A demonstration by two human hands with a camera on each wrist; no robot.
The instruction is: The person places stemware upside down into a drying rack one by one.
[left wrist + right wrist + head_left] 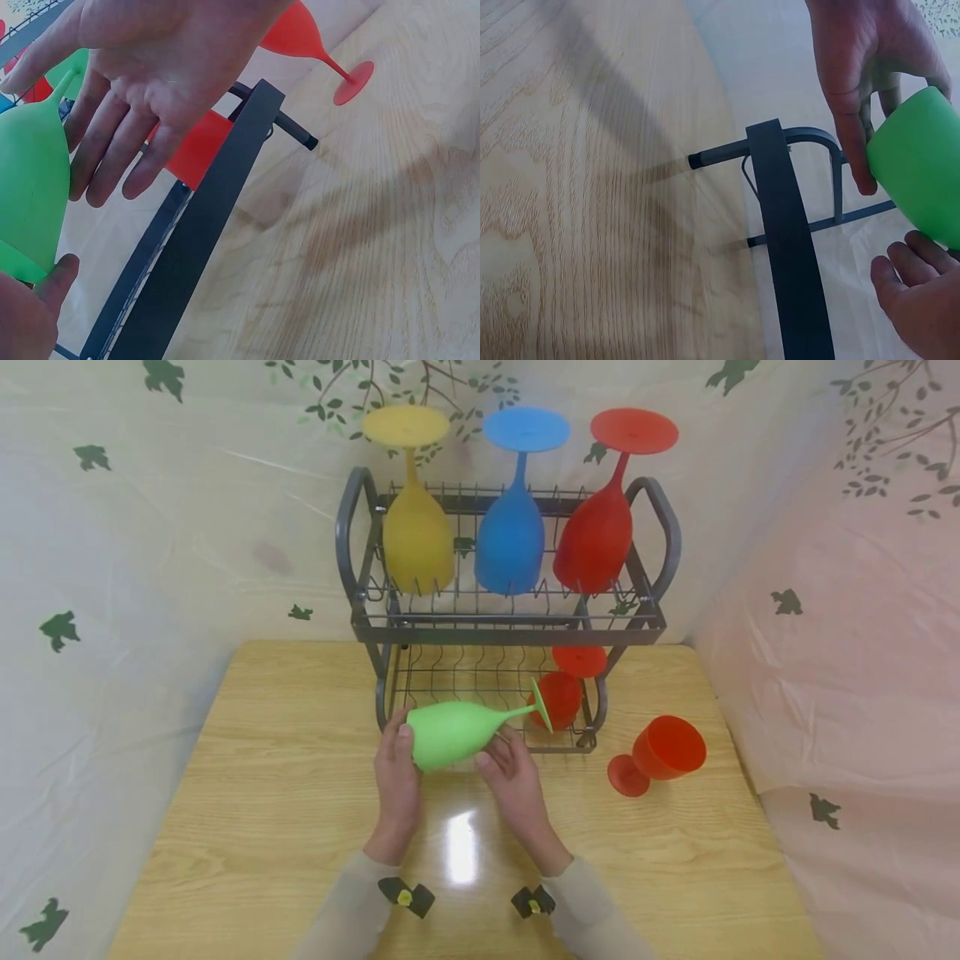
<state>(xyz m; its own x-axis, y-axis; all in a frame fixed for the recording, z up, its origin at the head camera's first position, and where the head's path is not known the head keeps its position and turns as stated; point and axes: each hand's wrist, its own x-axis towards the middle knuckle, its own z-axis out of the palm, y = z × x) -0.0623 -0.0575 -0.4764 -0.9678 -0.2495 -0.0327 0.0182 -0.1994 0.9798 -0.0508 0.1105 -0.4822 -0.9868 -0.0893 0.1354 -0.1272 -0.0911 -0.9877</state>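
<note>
A light green plastic wine glass [453,732] lies sideways in the air before the rack, its rim to the left and its foot to the right. At the rim end my left hand [397,777] holds the bowl between thumb and fingers. My right hand [517,785] is under the bowl's stem end, its fairly straight fingers touching it. The left wrist view shows the right hand's palm [150,82] beside the green bowl [30,180]. In the right wrist view, the left hand [870,67] is at the bowl's rim and the right hand [930,300] lies below.
A dark two-tier dish rack [510,635] stands at the back. Its top tier holds upside-down yellow [418,539], blue [510,539] and red [596,539] wine glasses. A red goblet [558,697] sits on the lower tier. Another red goblet [671,747] lies tilted on the table's right.
</note>
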